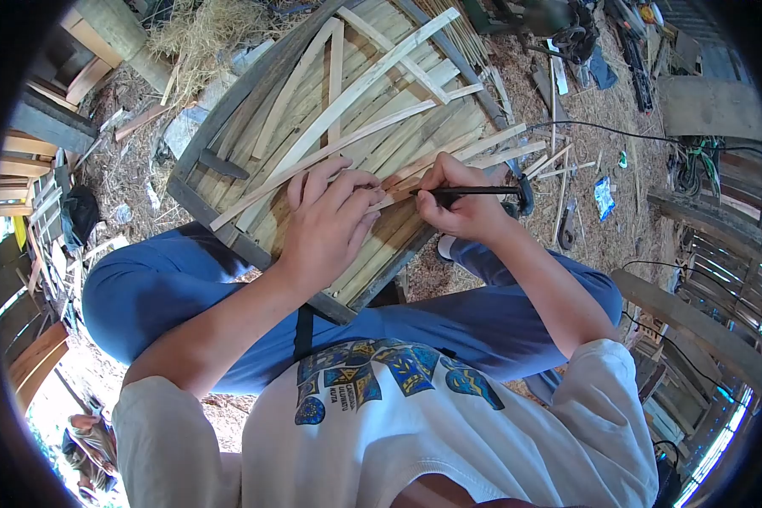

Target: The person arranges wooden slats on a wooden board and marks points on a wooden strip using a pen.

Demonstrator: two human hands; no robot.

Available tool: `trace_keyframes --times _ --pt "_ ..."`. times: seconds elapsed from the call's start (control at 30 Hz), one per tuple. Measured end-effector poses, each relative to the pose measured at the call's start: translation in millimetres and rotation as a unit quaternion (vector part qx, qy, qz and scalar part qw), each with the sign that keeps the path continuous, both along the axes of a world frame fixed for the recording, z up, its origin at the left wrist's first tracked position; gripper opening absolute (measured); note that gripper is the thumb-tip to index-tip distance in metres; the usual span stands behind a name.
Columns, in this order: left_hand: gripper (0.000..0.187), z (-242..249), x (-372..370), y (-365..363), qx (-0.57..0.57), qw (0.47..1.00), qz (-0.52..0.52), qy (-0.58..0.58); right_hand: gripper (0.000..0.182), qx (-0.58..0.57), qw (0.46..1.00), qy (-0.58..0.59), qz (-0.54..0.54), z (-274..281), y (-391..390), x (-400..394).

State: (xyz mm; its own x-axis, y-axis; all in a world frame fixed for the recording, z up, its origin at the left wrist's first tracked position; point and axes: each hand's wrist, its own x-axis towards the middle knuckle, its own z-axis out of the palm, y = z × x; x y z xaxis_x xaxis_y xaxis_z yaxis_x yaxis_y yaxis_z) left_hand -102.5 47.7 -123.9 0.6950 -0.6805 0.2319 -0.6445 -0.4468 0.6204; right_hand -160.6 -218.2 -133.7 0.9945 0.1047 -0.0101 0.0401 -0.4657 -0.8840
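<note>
likely marking step, mid-frame: right hand [472, 215] grips dark pen-like tool [481, 190]; left hand [326, 218] over wood strip [389, 201], grip unclear; next stroke likely needs strip steady.

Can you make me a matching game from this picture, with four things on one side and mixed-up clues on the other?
Things:
1. shirt
2. dark tool
3. trousers
4. shiny packet

Clues:
A. lying on the ground
B. plain blue clothing
C. white with a colourful print
D. held in the right hand

Right pairs: 1-C, 2-D, 3-B, 4-A
</note>
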Motion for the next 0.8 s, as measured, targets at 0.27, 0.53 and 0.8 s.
trace_keyframes --times 0.27,0.53,0.8 --pt "0.03 0.1 0.3 -0.1 -0.006 1.0 -0.003 0.001 0.024 0.006 1.0 0.014 0.001 0.9 0.4 0.7" --pt "0.031 0.8 1.1 -0.8 -0.007 1.0 -0.003 0.001 0.023 0.0 1.0 0.011 0.005 -0.1 -0.4 1.5" --pt "0.034 -2.9 6.4 -1.0 -0.053 0.998 -0.03 0.007 0.023 0.011 0.999 0.035 0.007 6.1 0.3 3.7"
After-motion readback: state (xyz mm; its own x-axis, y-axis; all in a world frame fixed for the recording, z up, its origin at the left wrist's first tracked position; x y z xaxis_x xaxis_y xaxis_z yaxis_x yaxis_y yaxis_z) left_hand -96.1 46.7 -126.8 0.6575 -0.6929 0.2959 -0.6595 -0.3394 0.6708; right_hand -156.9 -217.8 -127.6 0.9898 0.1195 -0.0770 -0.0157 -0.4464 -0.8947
